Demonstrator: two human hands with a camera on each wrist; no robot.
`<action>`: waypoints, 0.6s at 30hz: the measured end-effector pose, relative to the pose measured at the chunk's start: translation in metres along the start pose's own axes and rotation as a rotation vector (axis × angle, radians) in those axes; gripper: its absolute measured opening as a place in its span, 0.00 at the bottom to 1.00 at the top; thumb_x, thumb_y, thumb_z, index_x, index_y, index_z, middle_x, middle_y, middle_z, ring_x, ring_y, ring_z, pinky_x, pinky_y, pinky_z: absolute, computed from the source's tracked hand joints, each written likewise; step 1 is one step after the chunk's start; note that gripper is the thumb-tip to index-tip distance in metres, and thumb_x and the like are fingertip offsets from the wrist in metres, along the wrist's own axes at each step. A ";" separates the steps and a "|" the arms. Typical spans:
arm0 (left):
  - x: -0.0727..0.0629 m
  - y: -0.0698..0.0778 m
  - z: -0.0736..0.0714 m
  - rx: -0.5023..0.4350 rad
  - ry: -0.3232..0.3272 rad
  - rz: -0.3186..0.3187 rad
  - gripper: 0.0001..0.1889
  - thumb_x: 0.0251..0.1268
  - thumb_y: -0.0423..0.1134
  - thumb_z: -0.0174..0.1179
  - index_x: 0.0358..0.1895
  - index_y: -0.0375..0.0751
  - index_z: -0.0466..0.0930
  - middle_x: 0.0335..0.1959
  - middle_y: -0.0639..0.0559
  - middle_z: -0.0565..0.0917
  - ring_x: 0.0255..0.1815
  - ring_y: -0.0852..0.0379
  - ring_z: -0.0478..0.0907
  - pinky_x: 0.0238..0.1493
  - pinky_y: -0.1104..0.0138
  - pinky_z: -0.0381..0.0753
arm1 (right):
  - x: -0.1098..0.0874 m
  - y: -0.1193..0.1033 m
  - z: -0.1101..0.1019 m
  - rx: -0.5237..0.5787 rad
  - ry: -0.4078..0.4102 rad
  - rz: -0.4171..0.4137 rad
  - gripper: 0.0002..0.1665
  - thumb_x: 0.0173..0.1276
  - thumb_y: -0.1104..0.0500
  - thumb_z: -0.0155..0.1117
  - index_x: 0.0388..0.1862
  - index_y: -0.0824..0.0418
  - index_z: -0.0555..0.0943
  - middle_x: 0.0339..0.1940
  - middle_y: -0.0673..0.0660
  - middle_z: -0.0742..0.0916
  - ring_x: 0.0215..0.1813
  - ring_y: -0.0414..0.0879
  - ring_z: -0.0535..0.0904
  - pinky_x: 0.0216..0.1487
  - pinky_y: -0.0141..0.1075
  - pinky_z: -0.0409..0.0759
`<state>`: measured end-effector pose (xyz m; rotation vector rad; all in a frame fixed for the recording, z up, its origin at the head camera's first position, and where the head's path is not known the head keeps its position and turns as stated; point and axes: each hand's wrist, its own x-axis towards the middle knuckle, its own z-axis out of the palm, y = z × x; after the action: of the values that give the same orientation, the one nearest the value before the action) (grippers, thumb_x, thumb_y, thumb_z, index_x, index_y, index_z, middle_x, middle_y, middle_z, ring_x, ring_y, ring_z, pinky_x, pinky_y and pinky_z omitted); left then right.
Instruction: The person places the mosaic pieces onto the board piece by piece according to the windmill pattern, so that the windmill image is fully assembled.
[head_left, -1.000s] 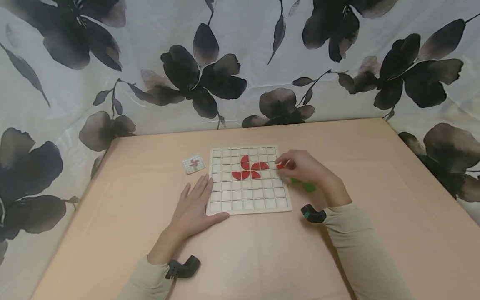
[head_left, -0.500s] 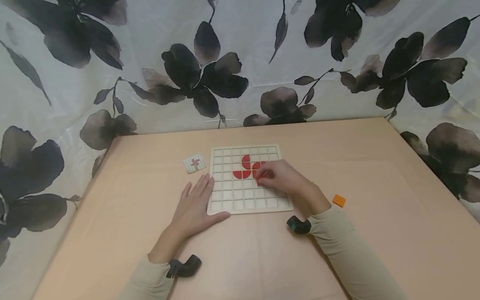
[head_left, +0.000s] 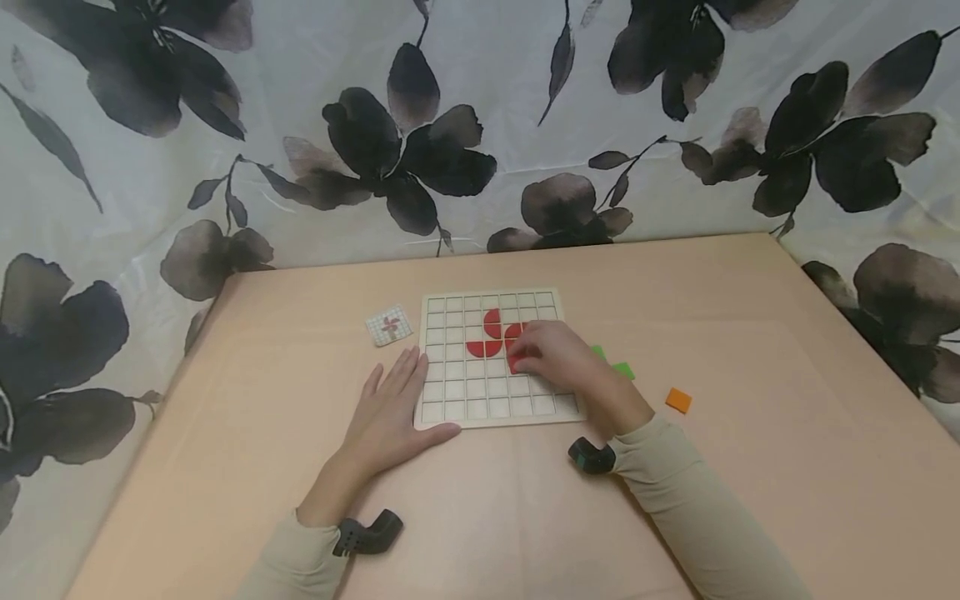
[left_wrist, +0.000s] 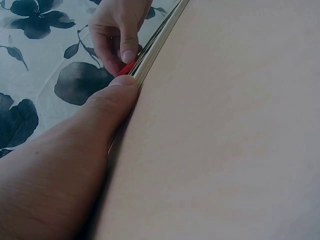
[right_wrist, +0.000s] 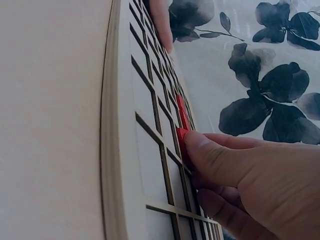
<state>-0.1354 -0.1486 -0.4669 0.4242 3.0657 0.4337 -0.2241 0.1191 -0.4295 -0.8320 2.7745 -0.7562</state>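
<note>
A square wooden grid board (head_left: 453, 393) lies on the table, with several red rounded tiles (head_left: 483, 349) set in its upper middle cells. My left hand (head_left: 386, 412) rests along the board's left edge, fingers straight and thumb at the near-left corner. Over the board's right half, my right hand (head_left: 555, 354) pinches a red tile (head_left: 513, 365) between thumb and fingers, just below the other red ones. The right wrist view shows this red tile (right_wrist: 181, 141) at the thumb tip, right at the grid; the fingers hide part of it.
Left of the board lies a small card (head_left: 388, 326) with a red pinwheel picture on a grid. Green tiles (head_left: 622, 370) lie beyond the right wrist, partly covered by it. An orange square tile (head_left: 678, 401) sits further right. A flowered cloth (head_left: 480, 217) stands behind the table.
My right hand has moved left from the board's right edge onto the grid, carrying the red tile. The orange tile has come out from behind the arm. My left hand keeps its place.
</note>
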 end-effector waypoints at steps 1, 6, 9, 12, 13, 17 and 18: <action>0.000 0.000 0.000 -0.002 0.001 -0.001 0.59 0.48 0.81 0.45 0.76 0.41 0.45 0.79 0.49 0.45 0.79 0.54 0.40 0.76 0.49 0.37 | 0.000 -0.001 0.000 -0.006 0.001 0.003 0.11 0.58 0.55 0.72 0.40 0.55 0.87 0.37 0.49 0.85 0.43 0.44 0.77 0.50 0.38 0.78; 0.001 0.000 0.000 0.002 0.000 -0.004 0.60 0.48 0.82 0.44 0.76 0.42 0.45 0.79 0.50 0.45 0.79 0.54 0.39 0.76 0.49 0.38 | 0.000 -0.003 0.000 -0.035 -0.002 0.021 0.12 0.55 0.54 0.74 0.39 0.55 0.87 0.35 0.48 0.86 0.41 0.43 0.77 0.49 0.37 0.79; 0.001 0.000 0.000 0.006 -0.003 -0.002 0.59 0.48 0.82 0.43 0.76 0.42 0.45 0.79 0.50 0.45 0.79 0.54 0.39 0.76 0.49 0.38 | 0.000 -0.003 0.001 -0.058 -0.008 0.012 0.13 0.55 0.53 0.74 0.39 0.55 0.87 0.34 0.47 0.86 0.39 0.42 0.77 0.46 0.35 0.78; 0.001 0.000 0.000 0.004 0.006 0.002 0.59 0.48 0.81 0.44 0.76 0.41 0.46 0.78 0.49 0.46 0.79 0.53 0.40 0.76 0.48 0.38 | 0.000 -0.002 0.000 -0.060 0.000 0.008 0.13 0.55 0.53 0.74 0.39 0.55 0.87 0.34 0.47 0.85 0.38 0.42 0.76 0.44 0.35 0.78; 0.001 0.000 0.000 0.005 0.006 0.003 0.59 0.48 0.81 0.44 0.76 0.41 0.46 0.78 0.49 0.46 0.79 0.53 0.40 0.76 0.48 0.38 | 0.000 -0.002 0.000 -0.055 0.005 0.013 0.14 0.55 0.52 0.74 0.40 0.55 0.87 0.34 0.47 0.85 0.38 0.42 0.77 0.44 0.35 0.78; 0.001 -0.001 0.001 0.003 0.003 -0.001 0.60 0.48 0.82 0.44 0.76 0.41 0.46 0.78 0.49 0.46 0.79 0.53 0.40 0.76 0.49 0.37 | 0.000 0.000 -0.001 -0.073 0.026 0.025 0.21 0.55 0.50 0.73 0.47 0.56 0.85 0.37 0.49 0.83 0.39 0.43 0.76 0.43 0.36 0.77; 0.001 -0.001 0.001 0.001 0.005 -0.001 0.60 0.48 0.81 0.45 0.76 0.41 0.46 0.78 0.49 0.46 0.79 0.53 0.40 0.76 0.49 0.37 | 0.000 0.000 -0.001 -0.087 0.028 0.033 0.23 0.56 0.49 0.73 0.49 0.56 0.84 0.38 0.50 0.82 0.39 0.43 0.75 0.43 0.36 0.76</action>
<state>-0.1362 -0.1487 -0.4681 0.4222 3.0708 0.4332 -0.2244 0.1196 -0.4283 -0.7950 2.8561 -0.6509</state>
